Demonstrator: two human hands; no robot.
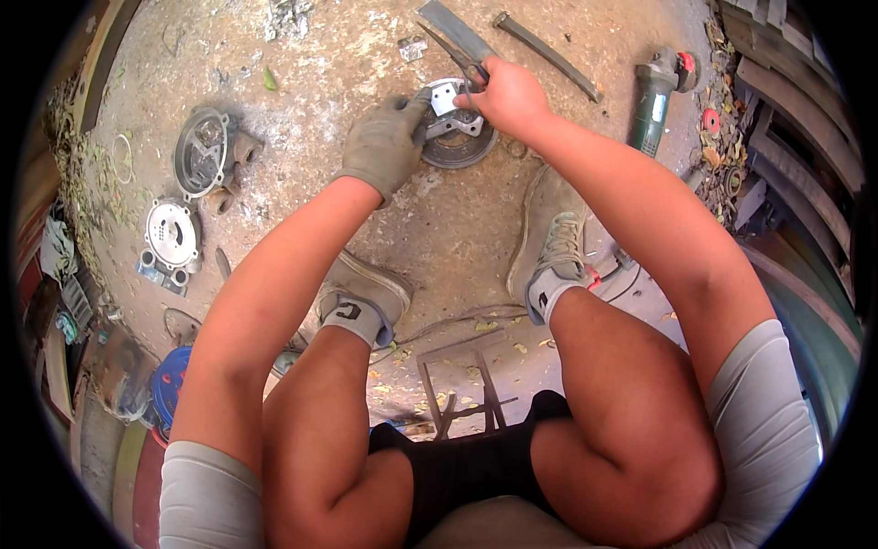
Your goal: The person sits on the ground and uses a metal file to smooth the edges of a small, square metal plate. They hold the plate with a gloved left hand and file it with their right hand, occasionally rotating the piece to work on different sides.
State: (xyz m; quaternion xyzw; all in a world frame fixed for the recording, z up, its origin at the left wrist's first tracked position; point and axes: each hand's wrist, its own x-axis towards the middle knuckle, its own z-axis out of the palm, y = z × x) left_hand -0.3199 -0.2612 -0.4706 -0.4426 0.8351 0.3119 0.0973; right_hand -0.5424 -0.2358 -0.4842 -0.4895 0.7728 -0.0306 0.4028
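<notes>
My left hand [384, 139], in a grey-green work glove, has its fingers closed on the left edge of a small silver metal plate [445, 97] with holes. The plate lies on top of a round, dark metal housing [459, 152] on the ground. My bare right hand [508, 97] grips a pair of dark metal scissors [455, 51], blades toward the upper left, while its fingertips reach the plate's right side. Just beyond the scissors lies a flat grey metal bar [457, 29].
A hammer [549, 55] and a green angle grinder [651, 110] lie to the right. At left are a round metal casing [203, 154] and a silver perforated cover [172, 232]. Wooden slats [805, 146] line the right edge. My shoes [549, 233] flank the work.
</notes>
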